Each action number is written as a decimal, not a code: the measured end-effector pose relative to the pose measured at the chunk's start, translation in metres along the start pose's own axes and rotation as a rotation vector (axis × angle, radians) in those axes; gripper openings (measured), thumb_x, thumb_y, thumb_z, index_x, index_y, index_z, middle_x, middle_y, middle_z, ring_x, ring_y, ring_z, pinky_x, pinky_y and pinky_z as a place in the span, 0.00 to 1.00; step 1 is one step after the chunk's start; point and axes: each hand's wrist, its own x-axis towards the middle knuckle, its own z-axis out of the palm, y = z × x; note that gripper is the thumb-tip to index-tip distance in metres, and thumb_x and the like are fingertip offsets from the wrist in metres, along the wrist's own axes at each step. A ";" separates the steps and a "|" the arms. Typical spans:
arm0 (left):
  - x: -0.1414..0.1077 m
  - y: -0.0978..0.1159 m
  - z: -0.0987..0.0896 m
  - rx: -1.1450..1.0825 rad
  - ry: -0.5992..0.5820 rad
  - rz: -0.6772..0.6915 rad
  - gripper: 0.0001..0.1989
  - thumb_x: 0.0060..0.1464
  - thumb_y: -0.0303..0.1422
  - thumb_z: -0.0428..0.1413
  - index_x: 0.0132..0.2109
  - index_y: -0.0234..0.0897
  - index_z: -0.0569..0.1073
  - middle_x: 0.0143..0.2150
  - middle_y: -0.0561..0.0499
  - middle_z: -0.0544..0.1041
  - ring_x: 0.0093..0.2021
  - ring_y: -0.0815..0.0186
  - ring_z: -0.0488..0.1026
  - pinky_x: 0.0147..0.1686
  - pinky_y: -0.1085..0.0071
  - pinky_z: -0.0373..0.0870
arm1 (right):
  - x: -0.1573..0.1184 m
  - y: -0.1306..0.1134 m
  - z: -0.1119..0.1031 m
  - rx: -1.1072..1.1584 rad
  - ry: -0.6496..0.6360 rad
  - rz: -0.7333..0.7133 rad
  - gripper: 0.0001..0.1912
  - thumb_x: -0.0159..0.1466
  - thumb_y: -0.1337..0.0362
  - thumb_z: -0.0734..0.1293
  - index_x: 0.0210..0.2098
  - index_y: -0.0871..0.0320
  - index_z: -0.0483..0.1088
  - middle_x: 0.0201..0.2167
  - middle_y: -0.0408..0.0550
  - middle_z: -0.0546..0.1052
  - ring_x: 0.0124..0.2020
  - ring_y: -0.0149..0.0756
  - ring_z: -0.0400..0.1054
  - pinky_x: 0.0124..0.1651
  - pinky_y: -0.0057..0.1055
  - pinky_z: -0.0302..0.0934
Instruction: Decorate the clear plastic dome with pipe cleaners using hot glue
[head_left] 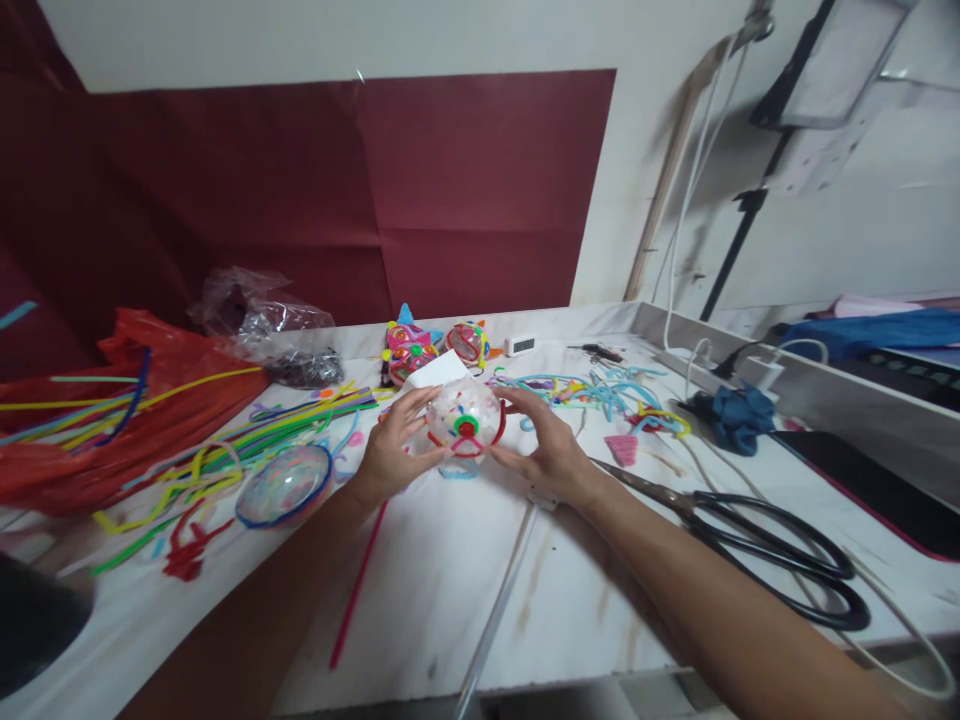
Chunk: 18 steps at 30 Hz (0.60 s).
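Observation:
Between my two hands, above the table, is a clear round plastic shell (pixel 448 403) speckled with coloured bits. A green ring with a red centre sits on its front, and red pipe cleaner runs along its lower edge and right side. My left hand (pixel 397 440) grips it from the left, thumb low and fingers curved over the side. On the opposite side my right hand (pixel 546 445) grips it with thumb and fingertips. A similar clear half shell (pixel 289 482) with a blue rim rests left of my left forearm. Beneath my hands, a pink pipe cleaner (pixel 358 590) lies loose.
Several pipe cleaners (pixel 247 440) spread across the left, by a red plastic bag (pixel 150 400). Decorated round figures (pixel 411 352) stand at the back near a small white digital display (pixel 520 346). Large black-handled scissors (pixel 757 535) lie beside my right forearm. Cables run along the right side.

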 end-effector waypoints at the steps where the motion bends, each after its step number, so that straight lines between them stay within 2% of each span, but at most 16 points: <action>1: 0.000 0.000 0.000 0.002 0.003 0.007 0.47 0.45 0.50 0.79 0.68 0.44 0.72 0.74 0.34 0.77 0.74 0.40 0.75 0.72 0.44 0.76 | 0.000 0.000 0.000 0.002 0.000 0.010 0.39 0.72 0.58 0.77 0.77 0.45 0.59 0.69 0.60 0.77 0.66 0.60 0.78 0.65 0.63 0.78; 10: 0.000 0.002 0.000 0.015 0.005 0.014 0.46 0.46 0.51 0.79 0.68 0.45 0.73 0.74 0.35 0.77 0.74 0.40 0.74 0.72 0.44 0.76 | 0.003 -0.005 -0.003 0.028 -0.010 0.073 0.41 0.69 0.56 0.79 0.77 0.38 0.62 0.67 0.57 0.79 0.66 0.62 0.77 0.66 0.63 0.78; 12: 0.000 0.002 -0.001 0.017 0.002 0.017 0.45 0.46 0.50 0.79 0.68 0.46 0.74 0.74 0.36 0.77 0.74 0.40 0.74 0.72 0.43 0.76 | 0.003 -0.005 -0.002 0.022 -0.017 0.093 0.42 0.69 0.57 0.80 0.76 0.39 0.62 0.67 0.57 0.79 0.66 0.62 0.77 0.66 0.62 0.77; 18: 0.000 0.003 -0.002 0.045 -0.033 0.042 0.40 0.50 0.48 0.77 0.67 0.45 0.77 0.73 0.38 0.78 0.73 0.42 0.76 0.70 0.45 0.79 | 0.003 -0.005 -0.002 0.013 0.007 0.032 0.36 0.72 0.57 0.77 0.74 0.46 0.63 0.67 0.59 0.78 0.65 0.58 0.78 0.65 0.60 0.78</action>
